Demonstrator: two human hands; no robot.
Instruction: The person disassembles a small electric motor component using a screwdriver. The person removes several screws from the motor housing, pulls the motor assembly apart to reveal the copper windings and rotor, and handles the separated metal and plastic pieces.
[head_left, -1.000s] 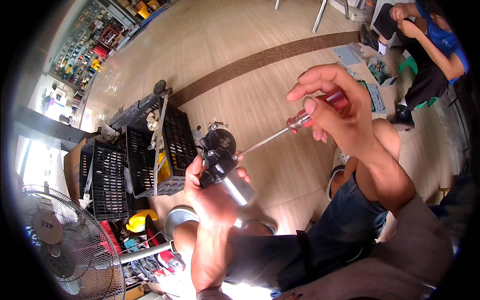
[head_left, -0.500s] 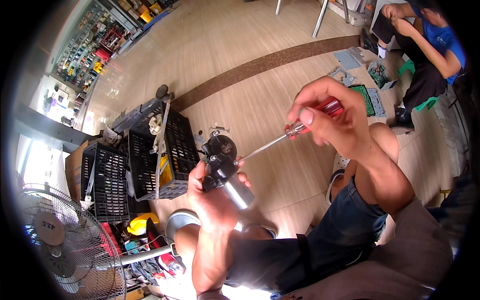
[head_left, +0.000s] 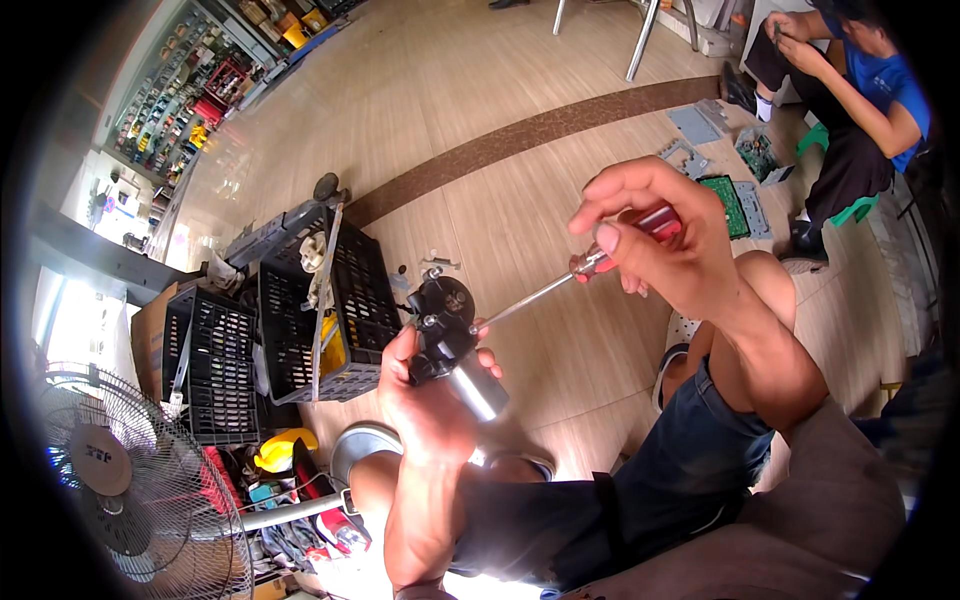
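Observation:
My left hand (head_left: 432, 400) is wrapped round a small electric motor (head_left: 478, 390) with a silver cylindrical can and a black plastic housing on top. Its round black end faces up and away from my palm. In my right hand (head_left: 670, 230) is a screwdriver (head_left: 540, 295) with a red handle and a long metal shaft. The shaft slants down to the left, and its tip meets the right side of the black housing, at a small screw. My right thumb and fingers lie loosely about the handle, partly hiding it.
Black plastic crates (head_left: 340, 290) stand on the left, with a fan (head_left: 130, 480) in front of them. Small metal parts (head_left: 440, 260) lie on the floor beyond the motor. At the right, a seated person (head_left: 870, 90) works near a green circuit board (head_left: 725, 205) and grey panels.
My right fingers have shifted and loosened on the screwdriver handle. The screwdriver tip stays at the same spot on the motor, and my left hand has barely moved.

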